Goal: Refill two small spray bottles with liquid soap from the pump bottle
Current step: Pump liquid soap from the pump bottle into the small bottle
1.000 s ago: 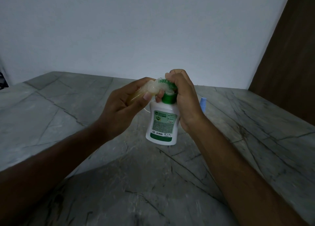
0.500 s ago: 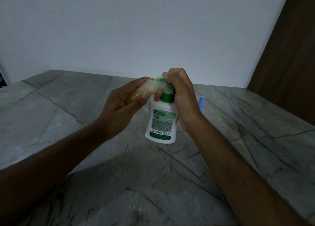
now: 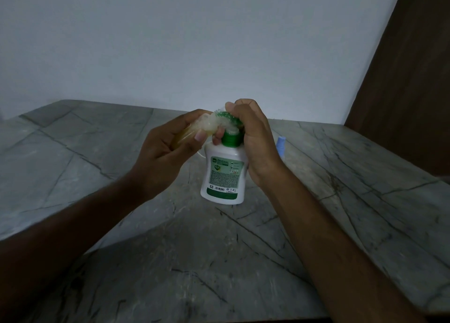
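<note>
Little has changed: the right hand (image 3: 253, 137) still has its fingers clenched over the pump bottle (image 3: 224, 174) head above the table (image 3: 341, 213), while the left hand (image 3: 165, 152) keeps gripping the tilted spray bottle (image 3: 187, 134) at the spout, so filling continues.

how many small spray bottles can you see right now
2: one small spray bottle gripped in the left hand at the pump; a blue one behind the right hand, mostly hidden.
</note>
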